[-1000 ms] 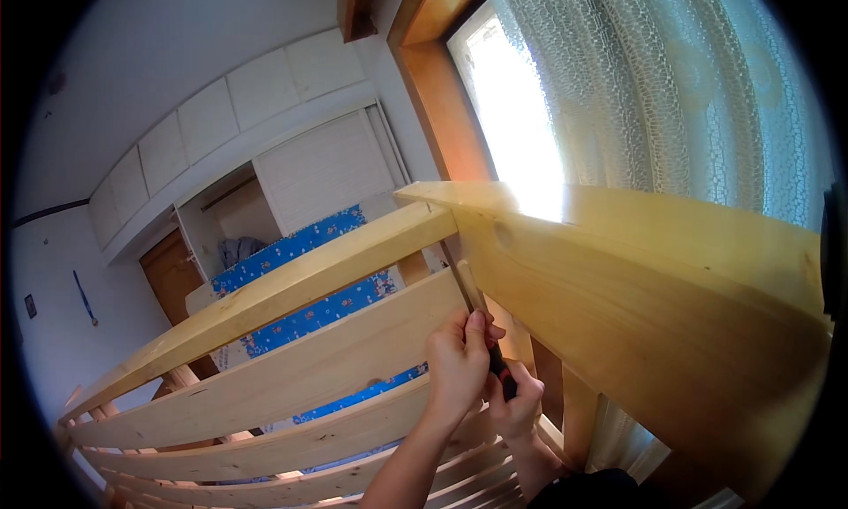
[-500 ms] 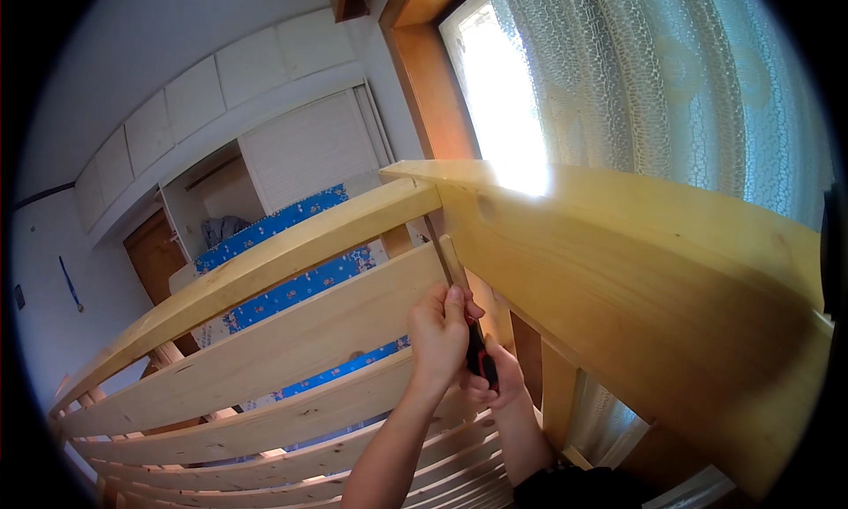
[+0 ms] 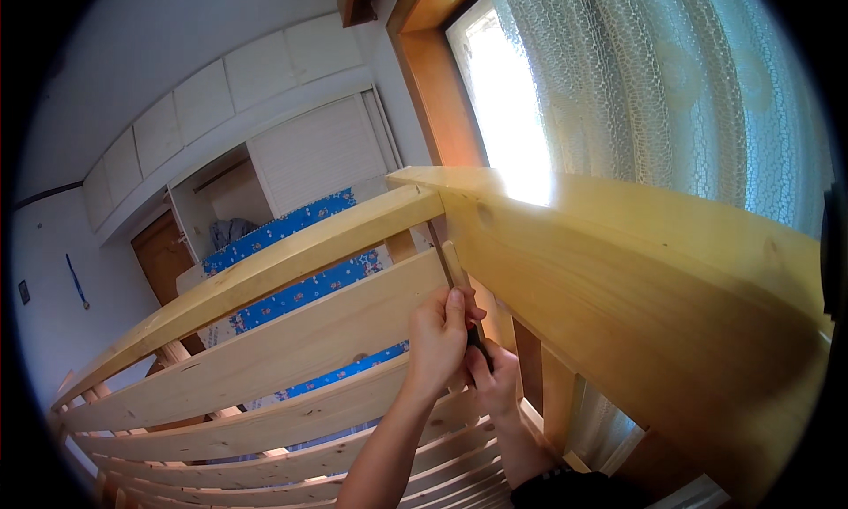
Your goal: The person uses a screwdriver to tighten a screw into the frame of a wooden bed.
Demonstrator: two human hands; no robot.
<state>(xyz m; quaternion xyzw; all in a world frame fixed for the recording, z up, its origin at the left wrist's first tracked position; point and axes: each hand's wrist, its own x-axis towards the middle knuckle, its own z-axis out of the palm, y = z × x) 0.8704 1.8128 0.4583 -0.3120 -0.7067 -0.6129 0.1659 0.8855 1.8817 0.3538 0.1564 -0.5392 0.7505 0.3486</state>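
A screwdriver (image 3: pixel 477 339) with a black handle is mostly covered by my fingers. My right hand (image 3: pixel 496 381) is wrapped around its handle. Higher up, my left hand (image 3: pixel 439 337) is closed in a pinch around the front end, thumb on top; the tip is hidden. Both hands are at the right end of a wide pale wooden slat (image 3: pixel 327 319), beside a narrow upright wooden strip (image 3: pixel 453 266). To their right runs a thick yellowish wooden board (image 3: pixel 618 270), meeting the frame's top rail (image 3: pixel 274 260) at the corner.
Several more slats (image 3: pixel 291 429) lie below in rows. Behind the frame is blue patterned fabric (image 3: pixel 291 235). A cupboard with a slatted door (image 3: pixel 318 155) stands at the back. A bright window (image 3: pixel 503 94) and lace curtain (image 3: pixel 618 85) are at the upper right.
My right hand has turned around the handle, so its red part no longer shows. My left hand keeps its pinch. The view has shifted slightly.
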